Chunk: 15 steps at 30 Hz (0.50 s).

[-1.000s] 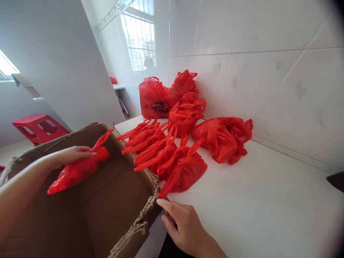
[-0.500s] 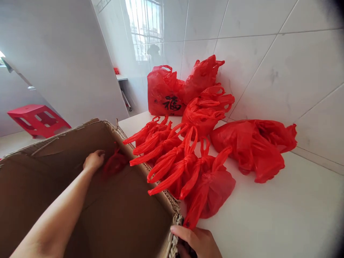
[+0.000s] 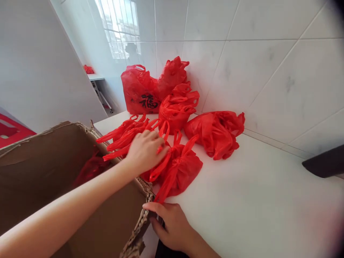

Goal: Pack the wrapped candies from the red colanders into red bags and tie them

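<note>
My left hand (image 3: 146, 150) reaches across the cardboard box (image 3: 107, 218) onto a row of tied red plastic bags (image 3: 125, 134) on the white table. Its fingers curl down around the knotted handles of one bag, which the hand partly hides. With thumb over the rim and fingers outside, my right hand (image 3: 174, 224) grips the box's near right corner, just below the tied red bag (image 3: 185, 172) at the end of the row. Inside the box, in shadow, lies another red plastic bag (image 3: 91, 166), partly covered by my left forearm.
Against the tiled wall (image 3: 258, 68) stand a large red bag with black lettering (image 3: 139, 95) and a bunched red bag (image 3: 176, 107). A loose red bag (image 3: 215, 132) lies right of them on the white table (image 3: 242, 204). A black object (image 3: 325, 163) is at the far right.
My left hand has come up out of the box and moved right onto the row of tied bags. My right hand stays at the box corner. The view has turned right.
</note>
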Motion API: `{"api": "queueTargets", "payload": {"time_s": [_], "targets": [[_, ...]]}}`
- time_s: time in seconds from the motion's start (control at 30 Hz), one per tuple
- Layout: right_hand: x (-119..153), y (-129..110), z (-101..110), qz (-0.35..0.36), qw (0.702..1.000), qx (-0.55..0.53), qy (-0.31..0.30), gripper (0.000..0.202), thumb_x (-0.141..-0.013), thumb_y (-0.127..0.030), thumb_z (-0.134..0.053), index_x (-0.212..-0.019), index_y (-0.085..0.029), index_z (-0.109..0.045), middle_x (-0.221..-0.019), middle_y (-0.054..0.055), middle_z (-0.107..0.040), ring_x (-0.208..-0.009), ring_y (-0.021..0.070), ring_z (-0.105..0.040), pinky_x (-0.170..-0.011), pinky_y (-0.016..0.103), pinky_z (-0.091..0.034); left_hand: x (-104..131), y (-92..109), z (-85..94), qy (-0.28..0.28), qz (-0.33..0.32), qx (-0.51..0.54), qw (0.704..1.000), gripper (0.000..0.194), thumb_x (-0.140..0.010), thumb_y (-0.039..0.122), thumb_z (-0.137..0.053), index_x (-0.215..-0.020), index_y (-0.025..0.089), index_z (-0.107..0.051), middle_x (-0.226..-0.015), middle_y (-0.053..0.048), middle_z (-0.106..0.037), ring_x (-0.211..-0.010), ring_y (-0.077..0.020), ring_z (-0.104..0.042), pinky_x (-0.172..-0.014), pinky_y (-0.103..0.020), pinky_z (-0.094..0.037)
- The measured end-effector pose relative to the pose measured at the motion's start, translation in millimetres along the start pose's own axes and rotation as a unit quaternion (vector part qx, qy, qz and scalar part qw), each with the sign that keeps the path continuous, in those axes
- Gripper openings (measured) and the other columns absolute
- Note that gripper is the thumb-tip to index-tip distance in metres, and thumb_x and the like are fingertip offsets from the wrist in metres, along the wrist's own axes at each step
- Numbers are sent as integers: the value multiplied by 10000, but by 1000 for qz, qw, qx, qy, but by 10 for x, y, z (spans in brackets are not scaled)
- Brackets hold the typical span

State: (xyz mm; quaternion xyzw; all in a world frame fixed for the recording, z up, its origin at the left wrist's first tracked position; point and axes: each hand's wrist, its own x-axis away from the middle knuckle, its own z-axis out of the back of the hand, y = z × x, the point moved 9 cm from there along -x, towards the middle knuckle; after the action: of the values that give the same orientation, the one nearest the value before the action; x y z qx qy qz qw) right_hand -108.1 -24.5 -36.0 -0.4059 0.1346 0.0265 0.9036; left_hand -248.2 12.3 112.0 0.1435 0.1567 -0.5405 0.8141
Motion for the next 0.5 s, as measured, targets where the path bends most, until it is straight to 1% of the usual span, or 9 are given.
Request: {"api": "queueTargets", "payload": {"time_s": [0.03, 0.1, 0.17, 0.23, 0.3, 0.37, 0.4, 0.43, 0.5], "targets": [[8, 4, -4, 0, 1000, 8, -2, 468, -856, -201, -519, -1304, -336, -494, -904, -26, -710, -732, 157, -661, -708, 262, -512, -38, 235, -154, -38, -13, -17, 999, 419, -884, 528, -471, -849, 187, -712, -963, -129, -655, -979, -302, -542, -857, -451, -386], [19, 0, 4, 5, 1000, 16, 0, 470, -858, -200, -512, -1310, -327, -490, -902, -23, -705, -714, 153, -655, -698, 254, -511, -85, 520, -436, -95, -11, -20, 995, 436, -819, 569, -556, -784, 169, -728, -959, -166, -651, -1017, -354, -524, -863, -487, -366], [24, -6, 16, 10, 1000, 16, 0, 460, -870, -204, -503, -1313, -325, -488, -906, -26, -707, -722, 148, -659, -709, 244, -513, -116, 649, -608, -128, -5, 2, 992, 321, -750, 480, -671, -717, 167, -730, -925, -164, -654, -1011, -364, -533, -860, -488, -371], [26, -7, 28, 11, 1000, 12, -1, 452, -880, -211, -502, -1316, -331, -486, -931, -32, -714, -760, 149, -671, -728, 242, -517, -150, 680, -608, -142, -7, 32, 989, 186, -709, 363, -708, -680, 179, -722, -882, -128, -657, -959, -329, -568, -828, -449, -405], [28, -9, 40, 11, 1000, 2, 0, 457, -879, -203, -506, -1315, -339, -490, -992, -37, -717, -812, 147, -681, -762, 243, -521, -179, 636, -436, -151, -10, 68, 986, 140, -732, 322, -660, -747, 198, -724, -886, -81, -661, -905, -264, -600, -793, -388, -446], [30, -18, 60, 16, 1000, -17, 7, 472, -869, -176, -510, -1309, -345, -496, -1075, -46, -707, -860, 140, -681, -809, 242, -518, -192, 489, -138, -154, 9, 138, 978, 218, -805, 348, -572, -898, 207, -709, -912, -42, -669, -861, -205, -625, -766, -333, -482], [32, -22, 70, 19, 999, -29, 10, 483, -863, -160, -507, -1309, -348, -498, -1101, -52, -701, -869, 135, -680, -823, 240, -515, -186, 365, 37, -150, 34, 188, 970, 280, -850, 382, -511, -981, 205, -685, -913, -31, -674, -844, -188, -636, -753, -319, -501], [34, -24, 79, 20, 999, -40, 12, 493, -860, -149, -504, -1310, -350, -498, -1108, -55, -699, -866, 132, -680, -824, 238, -516, -156, 186, 187, -148, 91, 306, 936, 329, -856, 416, -511, -1037, 189, -664, -900, -34, -683, -833, -196, -649, -749, -333, -517], [36, -20, 90, 20, 998, -52, 14, 494, -864, -146, -496, -1314, -349, -501, -1083, -49, -705, -860, 136, -681, -810, 240, -521, -20, -289, 479, -91, 225, 493, 836, 382, -822, 413, -563, -1101, 164, -640, -894, -39, -700, -848, -224, -670, -781, -381, -538]]}}
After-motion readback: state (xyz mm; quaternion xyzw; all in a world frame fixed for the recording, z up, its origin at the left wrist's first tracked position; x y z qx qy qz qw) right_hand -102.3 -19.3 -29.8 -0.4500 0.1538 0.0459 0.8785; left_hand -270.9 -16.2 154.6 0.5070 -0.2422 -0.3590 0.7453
